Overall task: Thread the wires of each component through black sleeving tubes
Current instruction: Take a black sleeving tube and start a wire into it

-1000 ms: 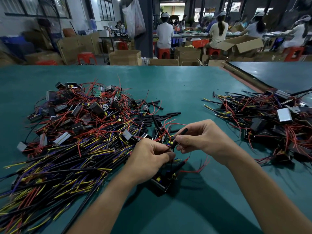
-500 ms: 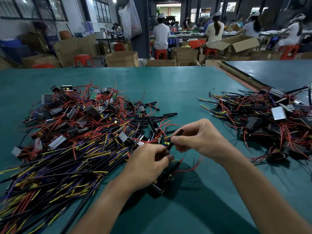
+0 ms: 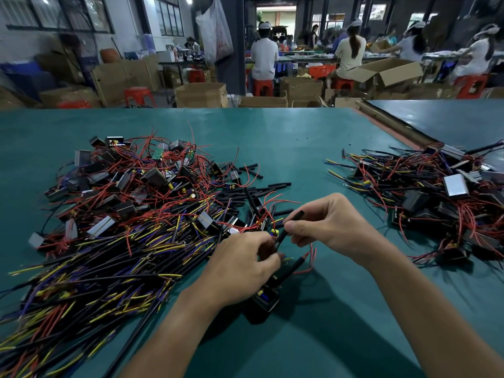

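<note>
Here our right hand (image 3: 332, 225) pinches a black sleeving tube (image 3: 293, 221) at near centre, while our left hand (image 3: 242, 266) pinches the wires (image 3: 286, 259) of the component (image 3: 263, 302). If the thin ends splay, we may miss the tube's mouth.

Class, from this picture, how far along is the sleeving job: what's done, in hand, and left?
Done: the component below the left hand already wears one tube, red ends poking out; the right pile may be finished, unclear. In hand: the left hand holds wires while the right hand pinches a second tube. Left: the large left pile and loose tubes.
</note>
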The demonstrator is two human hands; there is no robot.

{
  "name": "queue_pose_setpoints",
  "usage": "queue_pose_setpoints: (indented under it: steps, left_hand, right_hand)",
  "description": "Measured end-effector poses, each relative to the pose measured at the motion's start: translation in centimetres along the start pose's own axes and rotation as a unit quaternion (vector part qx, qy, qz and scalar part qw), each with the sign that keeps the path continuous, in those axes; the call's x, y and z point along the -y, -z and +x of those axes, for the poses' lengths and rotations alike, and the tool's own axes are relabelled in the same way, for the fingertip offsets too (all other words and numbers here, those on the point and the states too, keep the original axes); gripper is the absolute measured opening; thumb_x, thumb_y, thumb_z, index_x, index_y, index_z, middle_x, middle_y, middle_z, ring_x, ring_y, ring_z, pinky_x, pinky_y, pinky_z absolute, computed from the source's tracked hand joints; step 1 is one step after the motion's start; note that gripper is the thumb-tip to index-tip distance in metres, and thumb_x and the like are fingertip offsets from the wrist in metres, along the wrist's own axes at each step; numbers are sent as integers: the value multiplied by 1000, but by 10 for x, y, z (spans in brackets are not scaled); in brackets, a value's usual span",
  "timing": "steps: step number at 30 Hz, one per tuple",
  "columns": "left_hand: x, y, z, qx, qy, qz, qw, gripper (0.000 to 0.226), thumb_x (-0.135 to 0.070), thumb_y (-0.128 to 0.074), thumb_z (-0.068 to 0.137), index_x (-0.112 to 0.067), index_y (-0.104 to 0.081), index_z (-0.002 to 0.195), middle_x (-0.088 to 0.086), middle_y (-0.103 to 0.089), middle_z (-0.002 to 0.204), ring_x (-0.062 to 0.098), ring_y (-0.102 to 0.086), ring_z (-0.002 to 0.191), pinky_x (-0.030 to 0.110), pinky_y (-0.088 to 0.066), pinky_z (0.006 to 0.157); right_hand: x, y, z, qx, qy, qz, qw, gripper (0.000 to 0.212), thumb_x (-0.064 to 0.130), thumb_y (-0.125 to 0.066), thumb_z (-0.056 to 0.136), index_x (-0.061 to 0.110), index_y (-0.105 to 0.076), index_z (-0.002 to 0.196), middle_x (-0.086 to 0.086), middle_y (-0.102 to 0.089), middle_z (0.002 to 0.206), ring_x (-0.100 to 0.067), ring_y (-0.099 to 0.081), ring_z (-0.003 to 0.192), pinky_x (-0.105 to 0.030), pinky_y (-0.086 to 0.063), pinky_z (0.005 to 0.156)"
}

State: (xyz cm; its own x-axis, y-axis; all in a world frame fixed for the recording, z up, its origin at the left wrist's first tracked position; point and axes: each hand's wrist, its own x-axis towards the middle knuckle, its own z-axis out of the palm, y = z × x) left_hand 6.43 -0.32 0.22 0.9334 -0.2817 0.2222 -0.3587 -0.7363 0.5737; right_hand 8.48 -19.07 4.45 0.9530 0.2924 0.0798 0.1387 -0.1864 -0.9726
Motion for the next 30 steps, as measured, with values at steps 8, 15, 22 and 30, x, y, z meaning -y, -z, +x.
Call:
queue_pose_setpoints:
  steps: [8, 15, 22, 30]
  left_hand:
    - [0, 4, 1, -59, -25, -28, 998, 23, -43, -73, 78, -26, -61, 70, 3, -41, 45, 20, -38, 48, 30, -30, 46]
    - [-9, -7, -3, -111, -34, -3, 993, 28, -50, -72, 78, -23, -67, 73, -7, -49, 53, 9, -42, 56, 31, -29, 55]
    - [-9, 9, -3, -10, 63, 27, 998, 21, -54, -78, 69, -37, -71, 79, -11, -59, 57, 4, -50, 53, 22, -32, 49]
    - [-4, -2, -1, -10, 37, -32, 999, 15, -42, -79, 75, -29, -70, 73, -13, -52, 51, 3, -46, 49, 14, -26, 45]
  right_hand:
    - [1, -1, -1, 21, 14, 4, 1000, 15, -3, -73, 79, 9, -77, 73, -9, -68, 59, -13, -62, 54, -22, -55, 55]
    - [2, 1, -2, 18, 33, -17, 999, 5, -2, -75, 77, 3, -76, 77, -13, -67, 62, -17, -58, 58, -22, -52, 57]
    - [-1, 2, -2, 27, 53, -34, 998, 9, 0, -78, 76, 8, -77, 72, -10, -67, 62, -14, -56, 57, -22, -50, 57]
    - [-3, 6, 0, 73, 30, -58, 995, 6, 4, -79, 76, 9, -78, 74, -14, -68, 63, -14, -58, 59, -23, -52, 59]
